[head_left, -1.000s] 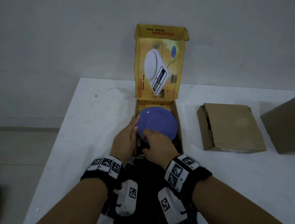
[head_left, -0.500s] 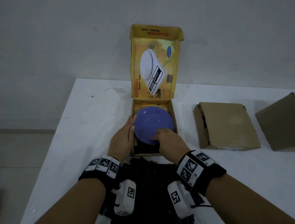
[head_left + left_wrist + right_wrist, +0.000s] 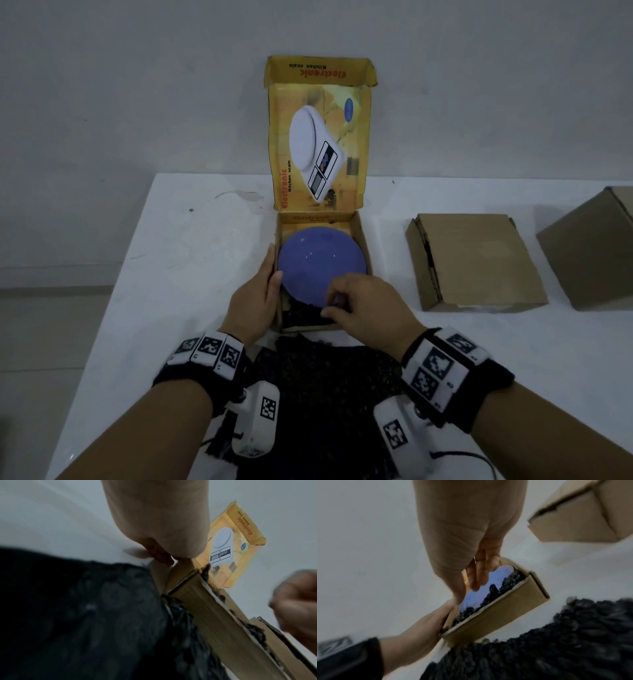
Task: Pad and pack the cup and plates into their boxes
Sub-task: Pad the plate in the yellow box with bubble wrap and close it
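Round blue plate seated in padded yellow cardboard box

Left hand flat against the box wall; right hand fingertips curled on the plate's rim. Lid still open.

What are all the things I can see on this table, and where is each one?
plate: one, blue-purple, lying in the open box on dark padding.
open box: one, yellow printed kitchen-scale carton, mid-table, lid standing up against the wall.
black padding: one dark knobbly sheet, partly lining the box under the plate, the rest spread on the table towards the person.
closed boxes: two, plain brown cardboard, to the right of the open box; the farther one is cut off by the frame edge.
table: one, white, against a pale wall.
wristbands: two, black with square printed markers.
left hand: flat against the box's left wall.
right hand: fingertips at the plate's near edge.
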### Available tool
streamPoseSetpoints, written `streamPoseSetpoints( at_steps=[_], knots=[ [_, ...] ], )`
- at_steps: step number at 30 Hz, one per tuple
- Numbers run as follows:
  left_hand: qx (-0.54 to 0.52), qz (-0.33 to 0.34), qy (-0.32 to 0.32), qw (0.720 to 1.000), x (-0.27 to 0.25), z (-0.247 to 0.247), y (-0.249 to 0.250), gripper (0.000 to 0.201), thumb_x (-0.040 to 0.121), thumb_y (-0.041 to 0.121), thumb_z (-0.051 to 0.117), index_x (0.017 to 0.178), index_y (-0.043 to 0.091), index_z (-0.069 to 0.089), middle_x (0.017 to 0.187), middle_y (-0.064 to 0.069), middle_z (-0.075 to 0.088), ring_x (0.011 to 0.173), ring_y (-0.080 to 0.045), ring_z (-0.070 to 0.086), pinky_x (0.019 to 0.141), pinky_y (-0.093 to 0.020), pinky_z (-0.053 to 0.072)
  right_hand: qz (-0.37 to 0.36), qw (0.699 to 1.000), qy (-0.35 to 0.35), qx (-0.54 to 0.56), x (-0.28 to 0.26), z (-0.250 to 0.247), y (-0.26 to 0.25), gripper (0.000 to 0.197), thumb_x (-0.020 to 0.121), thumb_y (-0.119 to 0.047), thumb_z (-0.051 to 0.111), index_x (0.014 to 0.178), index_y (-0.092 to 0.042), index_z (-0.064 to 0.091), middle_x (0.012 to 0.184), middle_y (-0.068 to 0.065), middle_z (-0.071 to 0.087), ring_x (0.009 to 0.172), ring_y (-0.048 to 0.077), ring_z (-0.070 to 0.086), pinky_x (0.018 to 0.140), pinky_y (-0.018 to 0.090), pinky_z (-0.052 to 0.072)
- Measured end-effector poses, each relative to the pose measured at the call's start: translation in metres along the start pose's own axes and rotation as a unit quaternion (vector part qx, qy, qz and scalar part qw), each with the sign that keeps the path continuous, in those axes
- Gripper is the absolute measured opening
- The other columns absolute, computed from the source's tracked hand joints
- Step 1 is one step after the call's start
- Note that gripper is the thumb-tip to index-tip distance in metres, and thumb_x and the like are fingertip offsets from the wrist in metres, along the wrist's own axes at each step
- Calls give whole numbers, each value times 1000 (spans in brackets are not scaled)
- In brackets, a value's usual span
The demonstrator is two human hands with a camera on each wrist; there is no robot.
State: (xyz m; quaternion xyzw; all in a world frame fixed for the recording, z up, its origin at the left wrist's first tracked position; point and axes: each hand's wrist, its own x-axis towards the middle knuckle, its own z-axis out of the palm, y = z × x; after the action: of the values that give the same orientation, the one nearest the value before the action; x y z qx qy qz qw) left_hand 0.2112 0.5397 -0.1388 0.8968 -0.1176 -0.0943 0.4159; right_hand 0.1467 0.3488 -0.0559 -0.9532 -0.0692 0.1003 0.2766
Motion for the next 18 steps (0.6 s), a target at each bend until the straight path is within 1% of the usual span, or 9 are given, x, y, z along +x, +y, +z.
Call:
streamPoseSetpoints(
  at_steps=[2,4,5,8,12,13,15,16,18],
  knots=[
    [-16,-3,-14,1000,0,-3,-1,54,101,33,31,151,26,12,152,0,32,132,-27,42,102,-29,34,-40,994,-105,-14,-16,-1,-3,20,79,-37,71,94,-24,66,87,-6,63,78,12,55,70,30,48],
    [-26,-11,-21,999,0,-4,-1,54,101,34,30,151,27,11,152,2,32,134,-26,40,104,-29,33,-60,967,-230,-95,-30,11,0,40,76,-43,72,110,-26,61,106,-4,60,94,15,55,78,31,47],
    [-26,-14,-22,999,0,-4,0,54,101,34,30,151,27,11,152,2,32,134,-26,40,103,-29,33,-67,957,-251,-127,-35,19,2,45,75,-43,72,114,-26,58,112,-3,56,99,17,53,78,31,43],
    [-19,-19,-20,999,-1,-3,2,53,101,34,29,151,26,12,152,1,32,133,-27,40,102,-29,33,-81,970,-194,-121,-40,26,7,27,81,-36,66,107,-26,63,108,-2,56,98,19,55,73,29,39],
    [-15,-25,-20,999,1,-1,2,53,101,34,29,151,26,12,153,2,30,134,-27,40,103,-31,34,-85,986,-120,-74,-36,7,6,15,88,-35,58,92,-26,68,94,-4,63,84,16,58,69,28,46],
    [-16,-26,-17,999,1,-1,2,53,101,33,30,151,26,13,154,2,29,135,-26,39,104,-31,33,-77,991,-96,-56,-35,2,5,14,86,-34,58,82,-22,65,84,-2,62,76,18,57,65,31,47],
    [-21,-18,-10,1000,0,-1,1,53,101,33,30,151,25,16,154,3,28,136,-24,37,105,-28,30,-27,999,-19,12,-30,-9,8,18,83,-23,59,69,-21,46,65,0,52,60,19,48,57,33,42],
    [-23,-11,-6,1000,0,0,1,53,100,33,31,150,25,16,154,4,28,137,-23,36,105,-26,30,10,998,21,61,-26,-14,11,23,81,-14,57,70,-24,39,62,0,47,56,18,44,55,33,38],
    [-25,-8,-3,1000,-2,0,3,53,101,33,31,150,24,17,154,3,28,136,-24,37,104,-27,31,69,984,92,139,-17,-23,18,30,78,1,48,74,-27,39,64,2,50,53,14,40,52,28,34]
  ],
)
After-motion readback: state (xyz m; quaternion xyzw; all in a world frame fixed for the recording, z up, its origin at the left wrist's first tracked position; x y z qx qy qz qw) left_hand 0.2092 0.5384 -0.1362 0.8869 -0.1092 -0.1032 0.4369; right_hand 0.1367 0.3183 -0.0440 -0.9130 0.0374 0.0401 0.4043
